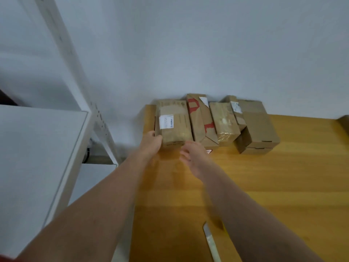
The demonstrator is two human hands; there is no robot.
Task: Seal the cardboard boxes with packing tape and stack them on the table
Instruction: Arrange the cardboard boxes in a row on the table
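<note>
Several cardboard boxes stand in a row against the wall at the far side of the wooden table (pixel 264 186). The leftmost box (pixel 174 125) carries a white label and sits on top of another box. My left hand (pixel 152 142) grips its near left corner. My right hand (pixel 192 157) hovers just in front of its near right corner, fingers apart, apparently touching nothing. To the right stand a box with red print (pixel 200 120), a taped box (pixel 224 123) and a larger plain box (pixel 258 127).
A pale flat tool, perhaps a knife or a strip (pixel 211 242), lies near the table's front edge between my forearms. A white cabinet (pixel 37 157) and a white metal frame (pixel 75 72) stand left of the table. Another box edge (pixel 344 121) shows at far right.
</note>
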